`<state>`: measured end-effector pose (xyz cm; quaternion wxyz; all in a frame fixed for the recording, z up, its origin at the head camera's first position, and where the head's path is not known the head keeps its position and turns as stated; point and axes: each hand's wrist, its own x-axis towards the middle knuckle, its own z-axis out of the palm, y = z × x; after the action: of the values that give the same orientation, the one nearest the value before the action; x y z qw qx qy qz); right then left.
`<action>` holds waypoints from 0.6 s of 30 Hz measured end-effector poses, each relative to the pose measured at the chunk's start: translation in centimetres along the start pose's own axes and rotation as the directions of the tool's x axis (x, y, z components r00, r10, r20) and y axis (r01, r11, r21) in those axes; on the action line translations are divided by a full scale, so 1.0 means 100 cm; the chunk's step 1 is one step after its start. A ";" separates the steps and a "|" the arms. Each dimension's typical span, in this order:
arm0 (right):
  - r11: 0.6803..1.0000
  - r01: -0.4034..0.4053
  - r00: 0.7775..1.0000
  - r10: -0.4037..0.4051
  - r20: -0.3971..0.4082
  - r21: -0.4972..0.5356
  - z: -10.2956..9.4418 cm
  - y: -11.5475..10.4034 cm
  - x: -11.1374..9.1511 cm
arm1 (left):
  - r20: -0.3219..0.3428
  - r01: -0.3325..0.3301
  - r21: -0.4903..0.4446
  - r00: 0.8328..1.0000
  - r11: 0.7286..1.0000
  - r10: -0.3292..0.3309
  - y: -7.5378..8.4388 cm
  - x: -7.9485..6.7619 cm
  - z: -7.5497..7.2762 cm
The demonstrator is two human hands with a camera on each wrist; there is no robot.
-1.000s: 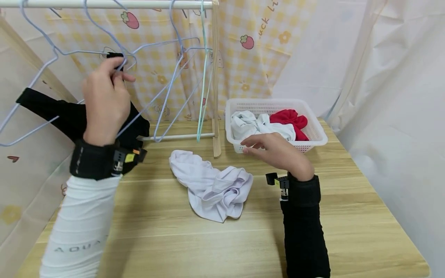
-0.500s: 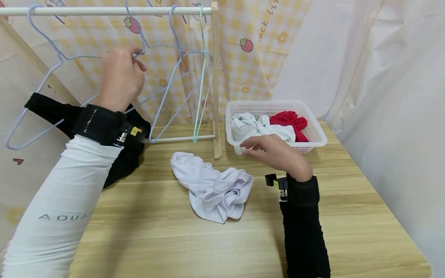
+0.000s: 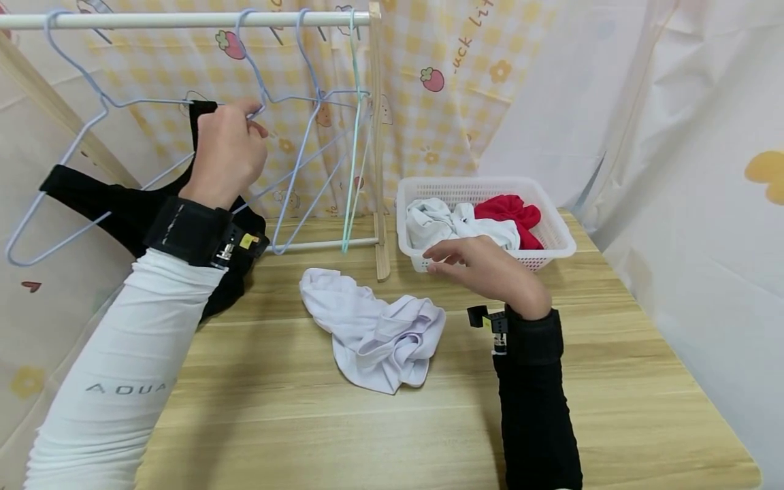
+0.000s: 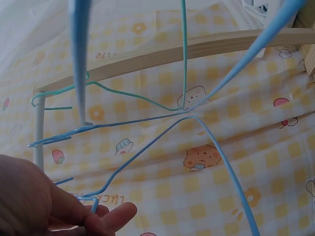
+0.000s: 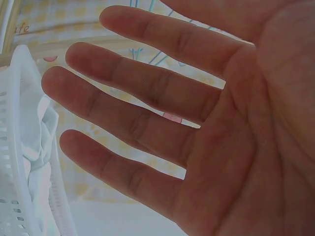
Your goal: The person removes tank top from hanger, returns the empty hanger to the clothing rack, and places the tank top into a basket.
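My left hand pinches a blue wire hanger near its neck, and the hanger's hook sits over the white rail. In the left wrist view, thumb and fingers close round the bent wire. Left of this hand, a black strappy garment hangs by its straps on another blue hanger; the forearm hides part of it. My right hand holds nothing and hovers in front of the white basket. Its fingers are spread, palm showing, in the right wrist view.
A crumpled pale lilac garment lies mid-table. White cloth and red cloth fill part of the basket. Another blue hanger and a green one hang beside the rack's wooden post. A checked curtain hangs behind.
My left hand has moved right and lifted the blue hanger, then lowered it so its hook lies on the rail. The black garment stays on the left hanger. My right hand barely moves.
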<state>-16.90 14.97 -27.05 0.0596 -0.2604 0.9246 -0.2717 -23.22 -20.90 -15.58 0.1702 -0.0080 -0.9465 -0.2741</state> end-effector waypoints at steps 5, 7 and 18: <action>1.000 0.006 1.000 -0.006 0.001 0.005 0.000 0.001 0.001 | 0.046 -0.015 0.026 0.999 1.000 0.014 0.001 -0.003 -0.006; 1.000 0.010 1.000 -0.010 0.003 0.007 0.000 0.001 0.001 | 0.057 -0.036 0.039 0.998 0.999 0.033 0.003 -0.006 -0.009; 1.000 -0.002 1.000 0.002 0.005 -0.017 -0.001 0.000 0.000 | 0.021 -0.154 0.026 0.988 0.988 0.153 0.037 -0.047 -0.029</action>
<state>-16.95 15.05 -26.98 0.0598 -0.2608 0.9269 -0.2631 -17.52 -18.85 -12.92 0.1820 -0.0812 -0.9482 -0.2472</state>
